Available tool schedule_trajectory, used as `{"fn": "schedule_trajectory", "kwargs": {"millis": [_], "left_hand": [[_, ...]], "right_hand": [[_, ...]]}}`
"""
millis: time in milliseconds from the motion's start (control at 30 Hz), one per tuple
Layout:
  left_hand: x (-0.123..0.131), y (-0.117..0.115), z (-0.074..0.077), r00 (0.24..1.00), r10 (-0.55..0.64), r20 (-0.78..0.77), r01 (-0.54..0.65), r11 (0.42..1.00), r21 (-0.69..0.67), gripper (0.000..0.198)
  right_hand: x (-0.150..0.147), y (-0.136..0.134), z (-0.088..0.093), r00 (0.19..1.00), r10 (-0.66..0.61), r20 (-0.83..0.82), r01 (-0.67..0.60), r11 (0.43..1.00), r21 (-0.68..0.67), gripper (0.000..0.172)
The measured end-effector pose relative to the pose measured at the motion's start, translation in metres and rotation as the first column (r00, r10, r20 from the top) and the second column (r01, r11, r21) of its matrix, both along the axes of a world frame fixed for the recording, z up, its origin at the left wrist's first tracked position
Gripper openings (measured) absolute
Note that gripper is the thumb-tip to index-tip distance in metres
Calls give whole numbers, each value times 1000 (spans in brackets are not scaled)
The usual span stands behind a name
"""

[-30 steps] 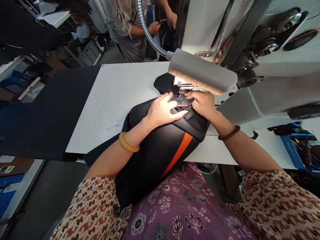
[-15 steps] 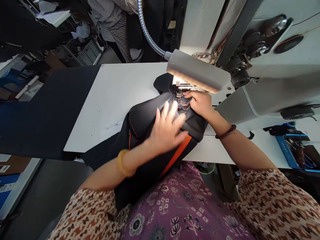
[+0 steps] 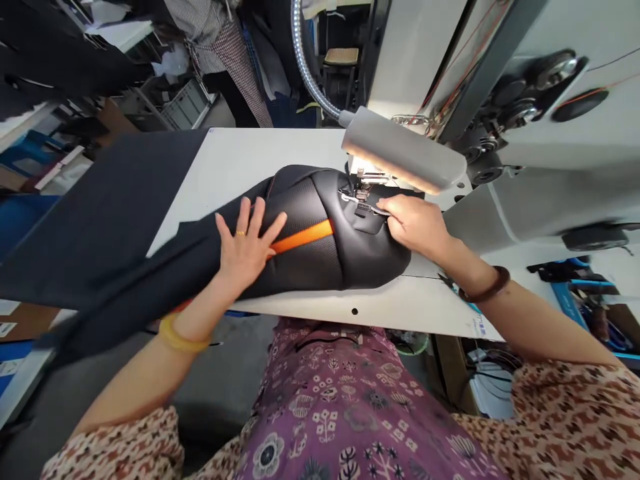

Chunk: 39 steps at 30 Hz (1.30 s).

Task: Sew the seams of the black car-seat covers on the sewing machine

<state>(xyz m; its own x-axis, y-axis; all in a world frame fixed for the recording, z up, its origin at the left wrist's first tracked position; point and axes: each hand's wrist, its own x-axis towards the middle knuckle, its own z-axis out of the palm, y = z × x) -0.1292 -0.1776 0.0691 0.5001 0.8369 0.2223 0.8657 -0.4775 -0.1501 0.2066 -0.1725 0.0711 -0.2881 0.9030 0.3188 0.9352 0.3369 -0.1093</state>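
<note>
A black leather-like seat cover (image 3: 370,253) with an orange stripe lies bunched on the white sewing table, its edge under the presser foot (image 3: 362,190) of a sewing machine. My left hand (image 3: 247,250) rests on the cover with fingers spread flat, left of the stripe. My right hand (image 3: 417,223) is closed, thumb and fingers pinching the cover's edge just right of the foot. A thin, light-coloured strip or zip shows along that edge. From under my left arm the cover's dark fabric trails off over the table's left edge.
A lamp (image 3: 405,150) on a bendy metal neck hangs low over the needle area. The machine body (image 3: 525,193) fills the right side. A blue tool box (image 3: 590,307) stands at far right, near scissors (image 3: 453,285). Another person (image 3: 225,53) stands beyond the table.
The cover has swung round, so its orange stripe now lies crosswise left of the foot. My left hand has moved left and settled on it; my right hand stays close to the foot.
</note>
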Motion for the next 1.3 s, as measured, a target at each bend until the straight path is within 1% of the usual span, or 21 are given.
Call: {"fn": "schedule_trajectory", "kwargs": {"millis": [100,233,300,367,400,467,500,567,600,667,700,733,800,833,867,933,1000,1067,1133,1200,1300], "left_hand": [[0,51,5,995,15,97,-17,1000,18,72],[27,112,-1,980,25,197,-35,998,46,59],[47,134,-8,971,50,234,-64,996,56,53],[64,147,-17,967,66,245,-80,996,49,52],[69,149,-21,968,66,240,-76,997,32,52],[72,144,-30,972,40,231,-33,999,-36,52],[70,137,-33,971,13,241,5,997,-72,52],[59,116,-37,954,-73,290,103,990,-91,50],[53,103,-37,940,-129,317,153,987,-53,49],[45,75,-33,907,-277,318,260,961,96,48],[45,61,-29,883,-382,273,348,923,165,47],[48,50,-25,846,-490,209,453,868,202,46],[61,33,-17,747,-657,101,640,752,157,43],[68,29,-13,702,-708,77,700,706,104,41],[76,28,-10,674,-735,73,734,677,52,37],[84,32,-2,649,-758,68,761,648,-36,27],[81,44,7,635,-772,17,769,630,-106,17],[68,61,20,659,-748,-80,737,663,-128,15],[54,82,36,691,-695,-198,694,714,-86,19],[49,104,51,702,-648,-297,672,740,-25,21],[62,127,64,706,-611,-357,667,743,49,17]], "right_hand": [[-10,-17,8,991,106,78,-108,994,9,39],[-28,-23,11,958,285,-38,-283,957,61,41],[-40,-22,11,939,326,-112,-319,945,76,40],[-50,-19,14,923,343,-172,-338,939,57,35],[-53,-17,16,917,349,-193,-349,937,36,32],[-55,-12,24,911,368,-185,-380,924,-34,23],[-54,-9,28,910,391,-139,-403,912,-70,22],[-48,-2,35,886,462,26,-458,884,-91,31],[-44,2,37,857,502,117,-497,865,-73,36],[-39,8,39,784,574,235,-591,807,0,41],[-38,10,39,761,601,243,-628,777,42,41],[-39,11,38,746,628,223,-656,750,82,41],[-41,12,37,737,660,144,-676,724,139,38],[-42,12,37,740,664,106,-672,725,151,36],[-42,11,37,739,669,78,-672,724,154,35],[-40,13,38,730,681,64,-682,720,128,35],[-37,15,39,716,693,90,-699,709,98,38],[-37,18,38,725,673,143,-687,722,85,39],[-43,18,34,775,596,211,-625,773,112,36],[-52,17,27,840,474,264,-524,835,166,31],[-59,10,17,907,318,278,-387,888,249,31]]}}
